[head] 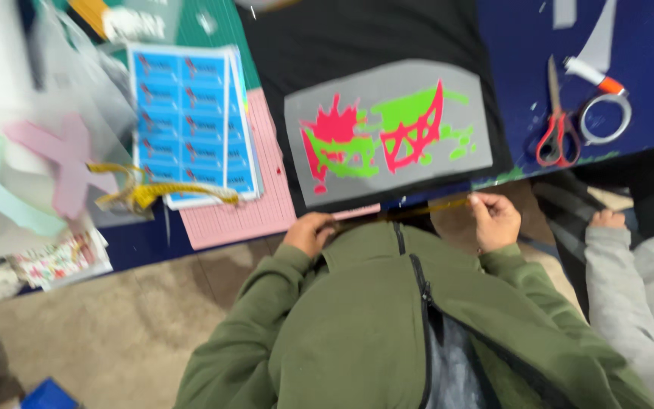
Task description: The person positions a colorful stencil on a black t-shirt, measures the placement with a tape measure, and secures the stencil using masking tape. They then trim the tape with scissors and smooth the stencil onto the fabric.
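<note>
Hands in olive-green sleeves work at the near edge of the table, just below the grey transfer sheet printed with pink and lime-green shapes, which serves as the landmark. The left hand is curled, fingers pinched on one end of a thin yellowish strip, seemingly a ruler or tape; the right hand pinches the other end, so the strip stretches taut along the sheet's lower edge. The grey sheet already lies flat on a black fabric garment, roughly centred, so placement looks mostly done while measuring or aligning appears to be under way; nothing shows pressing or fixing. Left of the sheet lie a pink gridded mat, a stack of blue printed label sheets and a loose yellow measuring tape. Right of it rest red-handled scissors and a clear tape roll. Another person's grey sleeve sits lower right.
</note>
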